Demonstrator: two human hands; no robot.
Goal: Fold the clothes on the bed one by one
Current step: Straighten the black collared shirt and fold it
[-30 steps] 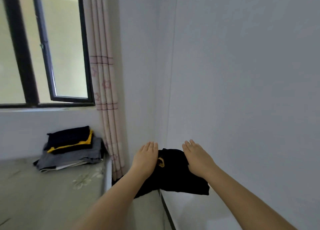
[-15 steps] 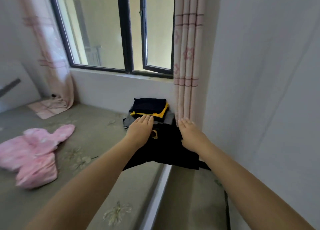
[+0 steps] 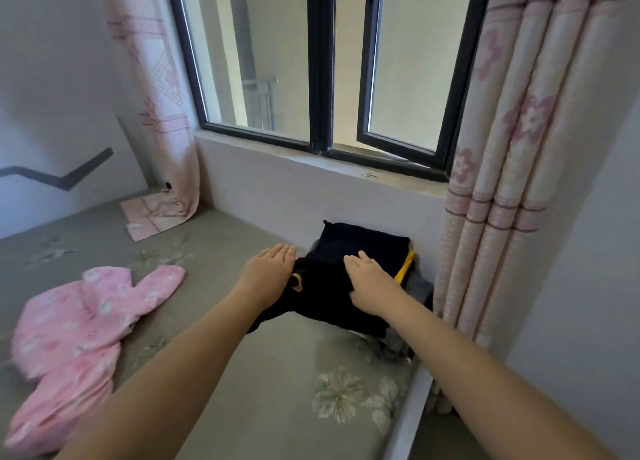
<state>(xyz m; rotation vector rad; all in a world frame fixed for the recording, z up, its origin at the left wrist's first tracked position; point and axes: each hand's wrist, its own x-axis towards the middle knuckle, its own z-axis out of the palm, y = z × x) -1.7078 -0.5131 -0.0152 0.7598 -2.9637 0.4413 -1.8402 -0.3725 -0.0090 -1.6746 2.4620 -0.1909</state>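
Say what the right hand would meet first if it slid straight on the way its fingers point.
Probably the dark navy folded garment topping the stack, just past the right hand fingertips; beyond that, the wall below the window. Depth is uncertain.

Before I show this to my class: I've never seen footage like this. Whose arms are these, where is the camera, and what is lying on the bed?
There is no machine here. A person wears a wide-angle camera on the head, looking forward and down, so the arms are their own. The left hand and right hand lie flat, fingers straight, on a folded black garment, carrying it onto a pile of folded clothes by the window. Neither hand grips it. On the bed, to the left, lies a pink garment, not yet folded. Pink curtains hang on both sides of the window.
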